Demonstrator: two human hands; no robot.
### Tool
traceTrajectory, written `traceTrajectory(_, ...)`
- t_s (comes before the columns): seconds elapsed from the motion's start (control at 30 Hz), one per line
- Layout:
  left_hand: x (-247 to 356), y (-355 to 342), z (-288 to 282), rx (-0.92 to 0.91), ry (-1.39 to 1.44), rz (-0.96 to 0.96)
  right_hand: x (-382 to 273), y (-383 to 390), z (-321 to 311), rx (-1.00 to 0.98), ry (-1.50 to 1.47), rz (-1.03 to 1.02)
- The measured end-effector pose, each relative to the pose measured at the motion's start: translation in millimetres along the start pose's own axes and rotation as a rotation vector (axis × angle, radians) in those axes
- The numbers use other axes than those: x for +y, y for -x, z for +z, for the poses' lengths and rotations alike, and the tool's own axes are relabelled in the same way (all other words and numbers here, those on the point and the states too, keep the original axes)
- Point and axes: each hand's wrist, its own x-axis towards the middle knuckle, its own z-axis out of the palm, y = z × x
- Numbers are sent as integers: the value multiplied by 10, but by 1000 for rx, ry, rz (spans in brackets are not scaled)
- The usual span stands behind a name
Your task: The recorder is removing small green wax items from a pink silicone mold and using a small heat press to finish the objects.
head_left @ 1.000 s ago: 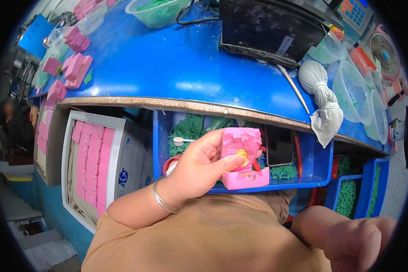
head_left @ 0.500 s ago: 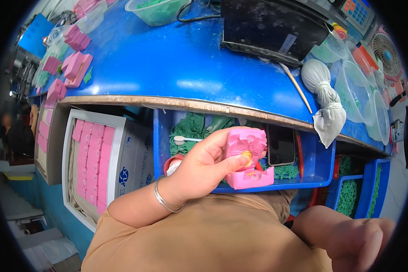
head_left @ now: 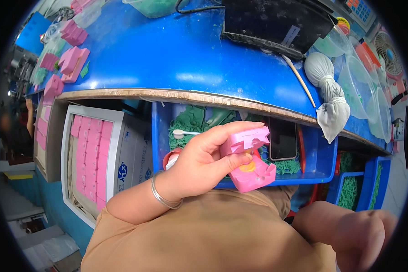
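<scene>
My left hand point(head_left: 197, 156) is closed around a pink rubber mould point(head_left: 254, 180) above the blue drawer. The mould is split in two halves with jagged edges, gaping toward the right. My thumb presses by a small yellow part point(head_left: 248, 167) between the halves. My right hand point(head_left: 365, 238) is apart from it at the lower right, its curled fingers blurred and partly in shadow; whether it holds anything is not visible.
Below the table edge, the blue drawer point(head_left: 319, 177) holds green wax-like pieces, a phone point(head_left: 283, 141) and a small white-headed tool point(head_left: 179, 134). A box of pink moulds point(head_left: 93, 154) stands left. On the blue table are a black machine point(head_left: 276, 27), a brush point(head_left: 299, 79) and a tied white cloth bag point(head_left: 324, 86).
The mould's upper half has tilted up and away from the lower half, so the gap is wider. My left hand keeps its hold. The right hand stays at the lower right.
</scene>
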Motion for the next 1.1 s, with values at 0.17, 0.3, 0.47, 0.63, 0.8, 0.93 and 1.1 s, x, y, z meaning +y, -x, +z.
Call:
traceTrajectory(0.17, 27, 3, -9, -4, -234, 64, -253, 210, -313, -286, 776, 416)
traceTrajectory(0.3, 27, 48, -103, 38, -458, 148, 133, 147, -346, -663, 1189, 799)
traceTrajectory(0.47, 19, 40, -61, 103, -428, 169, 118, 261, -418, -823, 1151, 785)
traceTrajectory(0.63, 94, 34, -21, 79, -566, 235, 174, 273, -366, -1006, 1346, 723)
traceTrajectory(0.8, 66, 18, 11, 111, -30, 7, 26, 245, -459, -527, 1224, 787)
traceTrajectory(0.93, 23, -12, 26, 118, 172, -56, 135, 305, -340, -271, 992, 953)
traceTrajectory(1.1, 9, 29, 25, 19, 378, -147, 191, 499, -419, -113, 899, 958)
